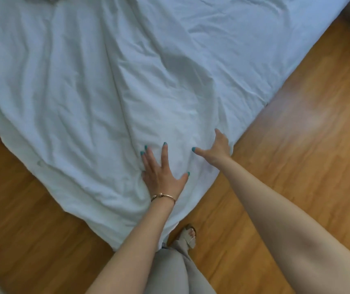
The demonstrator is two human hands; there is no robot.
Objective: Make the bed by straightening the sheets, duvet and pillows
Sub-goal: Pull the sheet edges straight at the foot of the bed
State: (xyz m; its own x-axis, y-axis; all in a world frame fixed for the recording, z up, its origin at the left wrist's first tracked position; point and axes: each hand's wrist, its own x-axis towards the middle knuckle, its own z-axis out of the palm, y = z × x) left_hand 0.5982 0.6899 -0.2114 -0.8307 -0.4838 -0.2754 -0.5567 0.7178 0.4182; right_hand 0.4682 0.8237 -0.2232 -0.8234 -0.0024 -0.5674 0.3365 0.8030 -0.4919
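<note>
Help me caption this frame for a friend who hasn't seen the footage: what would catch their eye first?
The wrinkled white duvet fills most of the view, its corner hanging down toward the wooden floor at bottom centre. The left hand, with teal nails and a gold bracelet at the wrist, presses flat on that corner. The right hand reaches to the duvet's edge beside it, fingers spread.

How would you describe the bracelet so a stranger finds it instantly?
Start at the white duvet corner nearest the camera, where both hands lie spread. The left hand presses flat on the fabric; the bracelet is the thin gold band round its wrist. The right hand has a bare wrist.
</note>
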